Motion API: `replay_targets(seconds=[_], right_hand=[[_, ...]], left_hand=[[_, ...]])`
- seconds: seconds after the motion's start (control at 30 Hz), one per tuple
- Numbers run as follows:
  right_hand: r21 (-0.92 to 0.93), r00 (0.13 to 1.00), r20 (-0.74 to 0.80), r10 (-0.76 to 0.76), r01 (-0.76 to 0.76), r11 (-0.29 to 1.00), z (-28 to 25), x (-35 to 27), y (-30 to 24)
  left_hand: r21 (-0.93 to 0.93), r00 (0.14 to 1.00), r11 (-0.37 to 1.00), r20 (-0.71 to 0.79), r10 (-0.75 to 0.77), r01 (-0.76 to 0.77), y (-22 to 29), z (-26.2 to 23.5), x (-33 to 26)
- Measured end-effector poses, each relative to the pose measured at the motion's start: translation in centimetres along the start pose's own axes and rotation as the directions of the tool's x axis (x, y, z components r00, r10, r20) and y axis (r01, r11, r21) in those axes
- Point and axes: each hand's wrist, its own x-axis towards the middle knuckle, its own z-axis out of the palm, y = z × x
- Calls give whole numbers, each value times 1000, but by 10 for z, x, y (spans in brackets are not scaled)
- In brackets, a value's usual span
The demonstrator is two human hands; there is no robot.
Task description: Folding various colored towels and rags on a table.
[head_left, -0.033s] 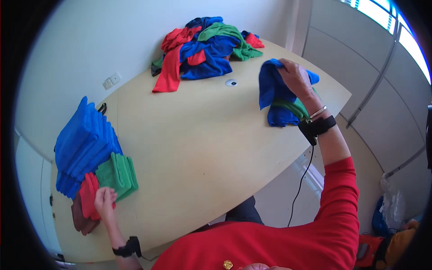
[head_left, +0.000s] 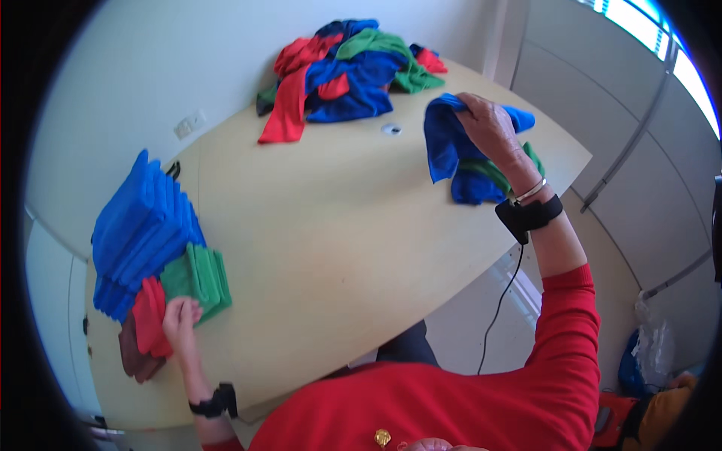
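- Folded cloths are what our left hand (head_left: pixel 180 316) is on: it lies flat with fingers loosely spread, pressing on the seam between the small red stack (head_left: pixel 150 319) and the green stack (head_left: pixel 199 276), not gripping anything.
- Under the red stack there's a brownish stack (head_left: pixel 135 359) poking out, mostly covered, so we can't tell how many pieces it has. All of these sit right at the near-left corner of the table (head_left: pixel 338 248), close to its edge.
- Just behind them is the tall blue stack (head_left: pixel 143 225), touching the green one; the fisheye bends it, so its far end is hard to read.
- Middle of the table is bare wood, with plenty of room between the two hands, which are well apart.
- Over on the right, our right hand (head_left: pixel 492 128) is closed around a blue cloth (head_left: pixel 444 143), pinching it up off the table so it hangs down in front of the palm and hides the fingertips.
- Below that hand a small heap of blue and green cloths (head_left: pixel 489 177) sits near the right table edge, partly hidden by the wrist and its black strap (head_left: pixel 530 214).
- Farthest away, the big jumbled pile (head_left: pixel 346 68) of red, blue and green cloths lies by the wall, with a small round grommet (head_left: pixel 391 129) just in front of it.
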Motion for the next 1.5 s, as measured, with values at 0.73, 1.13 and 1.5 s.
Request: replay_targets(seconds=[0.73,1.13,1.5], right_hand=[[173,941,229,250,-292,940,113,-223,-167],[628,727,473,498,-674,388,126,-222,-148],[721,893,-110,436,-230,653,8,-91,-78]], left_hand=[[242,761,796,536,367,-554,43,226,2],[107,585,891,787,197,-442,34,260,101],[13,781,782,-45,623,-623,99,144,149]])
